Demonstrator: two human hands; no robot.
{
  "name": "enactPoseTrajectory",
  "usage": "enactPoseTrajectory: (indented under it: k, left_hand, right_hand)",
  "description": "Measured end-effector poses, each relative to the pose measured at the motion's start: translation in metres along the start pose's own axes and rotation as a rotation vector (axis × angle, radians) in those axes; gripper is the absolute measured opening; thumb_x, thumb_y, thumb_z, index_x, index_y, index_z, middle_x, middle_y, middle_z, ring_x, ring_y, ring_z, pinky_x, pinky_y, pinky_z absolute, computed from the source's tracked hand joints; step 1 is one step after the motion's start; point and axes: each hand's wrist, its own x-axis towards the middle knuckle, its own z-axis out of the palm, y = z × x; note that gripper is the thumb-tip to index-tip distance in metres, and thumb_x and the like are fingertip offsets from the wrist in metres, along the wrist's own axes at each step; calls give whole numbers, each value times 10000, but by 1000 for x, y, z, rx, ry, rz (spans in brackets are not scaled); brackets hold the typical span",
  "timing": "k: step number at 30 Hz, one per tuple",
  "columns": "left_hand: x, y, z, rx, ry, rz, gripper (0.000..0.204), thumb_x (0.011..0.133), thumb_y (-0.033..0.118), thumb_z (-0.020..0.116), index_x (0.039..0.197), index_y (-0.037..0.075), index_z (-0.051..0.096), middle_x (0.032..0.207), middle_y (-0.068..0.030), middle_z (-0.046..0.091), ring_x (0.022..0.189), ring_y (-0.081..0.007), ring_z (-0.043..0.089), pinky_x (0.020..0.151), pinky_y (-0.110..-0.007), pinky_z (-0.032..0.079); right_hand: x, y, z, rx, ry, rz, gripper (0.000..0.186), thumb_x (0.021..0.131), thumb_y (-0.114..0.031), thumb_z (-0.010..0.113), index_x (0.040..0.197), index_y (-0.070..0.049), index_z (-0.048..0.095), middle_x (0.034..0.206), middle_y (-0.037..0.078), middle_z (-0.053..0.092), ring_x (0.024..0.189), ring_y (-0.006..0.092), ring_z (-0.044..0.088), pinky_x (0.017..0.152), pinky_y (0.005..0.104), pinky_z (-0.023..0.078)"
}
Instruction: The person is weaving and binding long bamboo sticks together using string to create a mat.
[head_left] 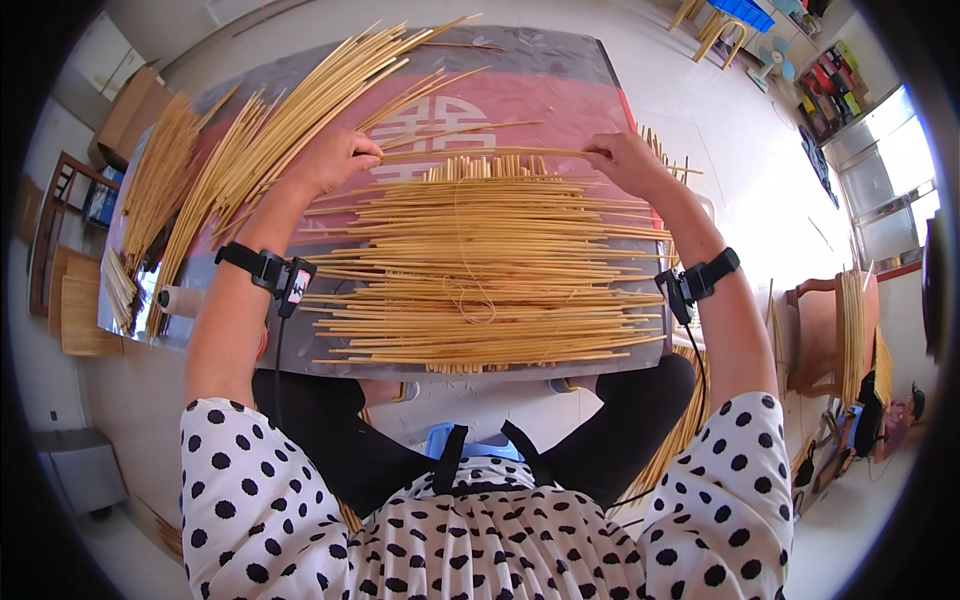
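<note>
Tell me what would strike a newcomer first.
A broad mat of crossed golden stalks dominates the near side of the grey-and-red table. Just beyond, the left hand and right hand hold a thin golden stalk between them. A fanned bundle of long yellow stalks lies at far left.

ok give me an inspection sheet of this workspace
surface: table with red and grey covering
job's things: straw-coloured stalk mat, sideways stalks over others whose ends show at far and near edges; loose pale thread on top
clutter: long stalk bundle and brushy bundle at left; white spool partly behind left forearm
hands: left hand and right hand pinch a thin stalk along the mat's far edge
cables: black, one below each wrist device
surroundings: fan, wooden chair, bright window
</note>
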Motion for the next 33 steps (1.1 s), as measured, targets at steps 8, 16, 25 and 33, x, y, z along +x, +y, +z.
enactPoseTrajectory:
  k: [8, 16, 25, 33]
  left_hand:
    - [14, -19, 10, -2, -172, -88, 208, 812, 143, 636, 939, -20, 666, 868, -90, 639, 813, -185, 595, 739, -300, 457]
    - [19, -19, 10, 1, -253, -178, 226, 806, 164, 640, 942, -15, 669, 832, -92, 671, 770, -153, 598, 713, -303, 457]
    - [24, -32, 9, -6, -328, -140, 212, 797, 150, 649, 922, -19, 677, 798, -52, 673, 746, -123, 582, 714, -288, 455]
    - [29, -32, 13, -53, -342, -147, 219, 787, 179, 648, 899, -6, 681, 769, -66, 672, 708, -130, 587, 671, -297, 454]
  right_hand:
    - [8, 27, 19, 44, -1, -118, 162, 808, -145, 619, 903, -23, 667, 752, 160, 636, 673, 301, 600, 629, 360, 464]
    - [5, 34, 25, 101, -113, -63, 157, 811, -125, 598, 894, -15, 672, 755, 154, 638, 667, 261, 595, 642, 346, 464]
    - [5, 36, 16, 85, -104, 6, 173, 811, -98, 587, 936, -20, 676, 779, 147, 657, 687, 229, 621, 654, 334, 480]
    - [-4, 37, 12, 97, -115, 22, 171, 805, -99, 599, 936, -23, 679, 796, 134, 671, 720, 223, 640, 673, 325, 490]
